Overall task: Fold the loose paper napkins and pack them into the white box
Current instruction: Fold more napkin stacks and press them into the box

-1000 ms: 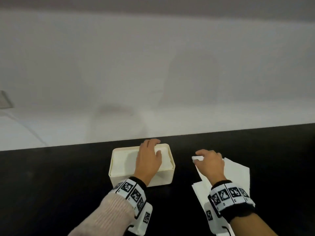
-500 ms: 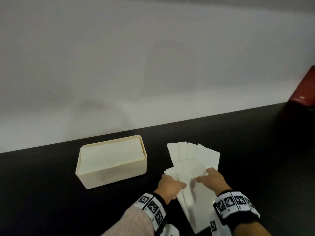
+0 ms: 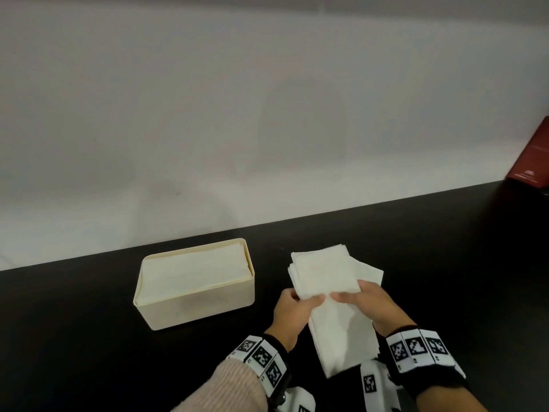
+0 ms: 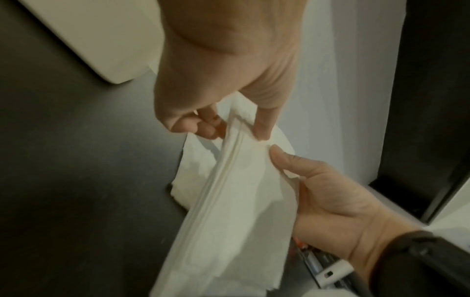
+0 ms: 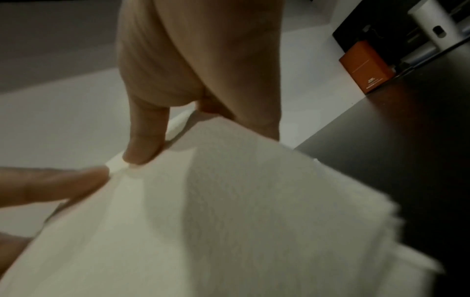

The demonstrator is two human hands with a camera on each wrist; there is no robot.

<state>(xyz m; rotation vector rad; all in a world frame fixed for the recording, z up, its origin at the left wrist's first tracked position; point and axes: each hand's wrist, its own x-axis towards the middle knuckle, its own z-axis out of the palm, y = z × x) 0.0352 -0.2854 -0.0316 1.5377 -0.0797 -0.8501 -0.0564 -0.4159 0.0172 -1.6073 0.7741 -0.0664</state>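
Note:
The white box (image 3: 208, 304) stands on the black table, left of centre, filled with folded napkins (image 3: 190, 266). To its right lies a fanned pile of loose white napkins (image 3: 323, 266). Above the pile's near part, both hands hold a thin stack of napkins (image 3: 341, 331). My left hand (image 3: 292, 307) pinches its left edge between thumb and fingers (image 4: 264, 124). My right hand (image 3: 365, 301) pinches the right edge, thumb (image 5: 142, 140) on top. In the left wrist view, the held stack (image 4: 229, 201) sags toward me, layered edges showing. The fingers under the paper are hidden.
A dark red box (image 3: 531, 162) stands at the table's far right end, also seen as the red box (image 5: 366, 68) beside a white device (image 5: 432, 22). A pale wall runs behind the black table (image 3: 89, 322). The box's corner (image 4: 89, 36) lies left of my hands.
My left hand left the box and came right to the napkin pile. Both hands took hold of a stack and now hold its edges closer together. The view swung right.

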